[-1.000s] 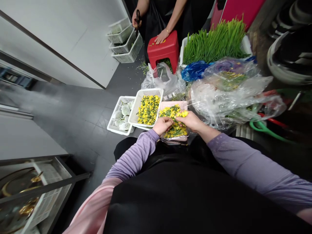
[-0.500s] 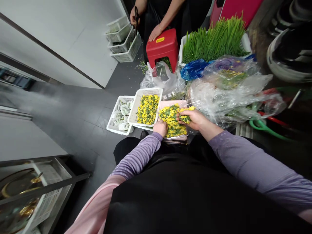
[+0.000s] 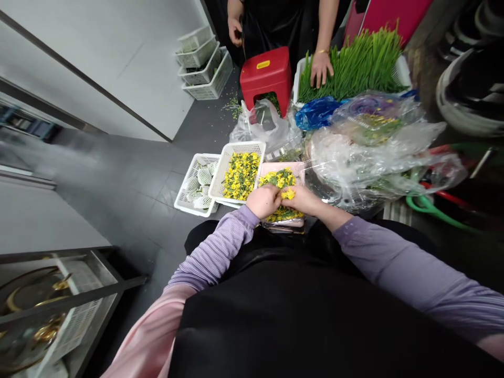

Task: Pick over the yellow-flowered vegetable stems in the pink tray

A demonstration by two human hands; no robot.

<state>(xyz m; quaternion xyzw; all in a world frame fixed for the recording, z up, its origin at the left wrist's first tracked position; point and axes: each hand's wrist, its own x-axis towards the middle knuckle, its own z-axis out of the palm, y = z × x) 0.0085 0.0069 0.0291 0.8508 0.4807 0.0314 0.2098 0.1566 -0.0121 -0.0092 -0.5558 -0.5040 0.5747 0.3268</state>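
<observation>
A pink tray (image 3: 268,167) on my lap bears a heap of yellow flowers with green stems (image 3: 280,177). Over the heap, my right hand (image 3: 299,199) is closed around a small bunch of yellow flowers (image 3: 289,194). My left hand (image 3: 264,200) meets it there with fingers curled in; whatever its fingertips pinch is hidden. Left of the tray, a white basket (image 3: 217,181) holds more of the same flowers. Beneath and beside that basket stands another white basket (image 3: 182,197) with several items in white foam nets (image 3: 203,176).
Clear plastic bags (image 3: 346,152) lie to the right. Behind stand a red stool (image 3: 264,73) and a white crate (image 3: 298,89) of long green stalks. A co-worker's hand (image 3: 322,68) rests on the stalks; their other hand (image 3: 235,30) holds scissors. Stacked baskets (image 3: 205,86) stand by the wall.
My hands have come together over the heap, the right moving left with its flowers. The co-worker's hand has gone from the red stool to the green stalks.
</observation>
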